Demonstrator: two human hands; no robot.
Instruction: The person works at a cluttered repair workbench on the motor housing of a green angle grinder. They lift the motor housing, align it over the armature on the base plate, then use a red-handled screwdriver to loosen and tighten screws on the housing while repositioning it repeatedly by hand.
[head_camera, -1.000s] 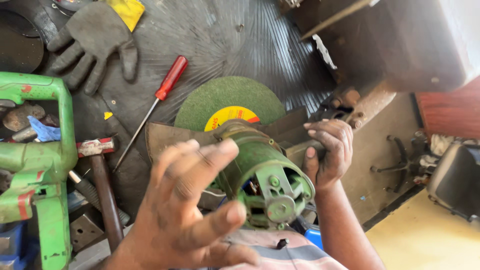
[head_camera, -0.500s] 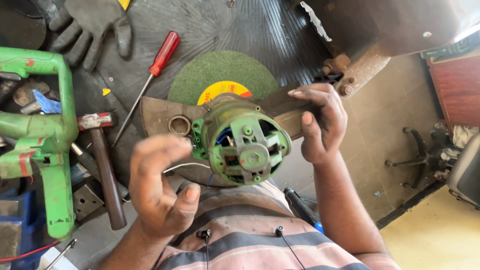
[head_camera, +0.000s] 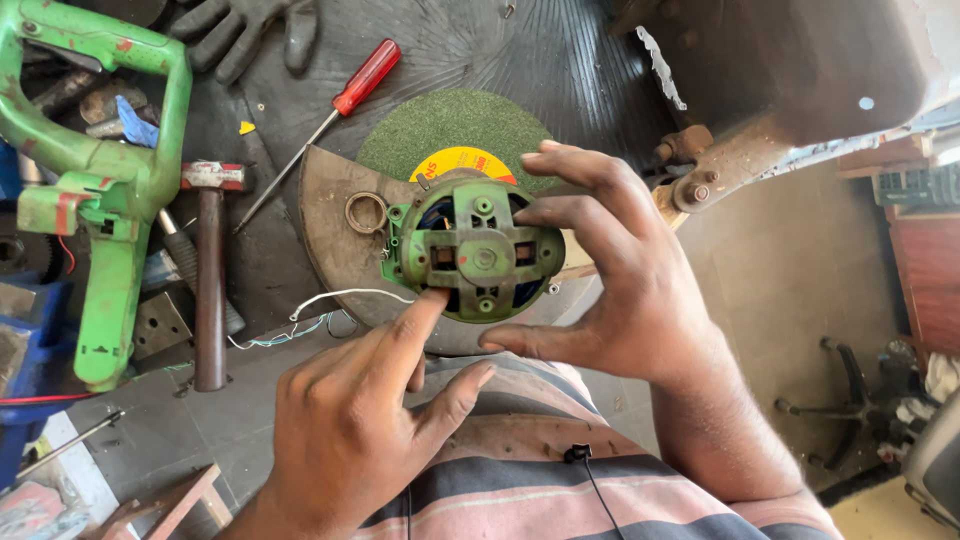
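Head view: we're at the inspection step, judging by the grip. Our right hand (head_camera: 620, 290) wraps spread fingers around the green motor housing (head_camera: 470, 255), end face up toward us, held above the green grinding disc (head_camera: 455, 130) near the floor mat's middle. Our left hand (head_camera: 360, 420) pokes its index fingertip at the housing's lower edge, other fingers loosely curled. White wire (head_camera: 340, 297) trails left. Red screwdriver (head_camera: 340, 105) and hammer (head_camera: 208, 270) lie toward the mat's left edge. Next move likely needs a steady hold and the screwdriver.

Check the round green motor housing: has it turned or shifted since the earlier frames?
Yes. The green motor housing has turned its end cap up toward the camera; earlier it faced sideways. It still sits in front of the green cutting disc, held by the right hand.
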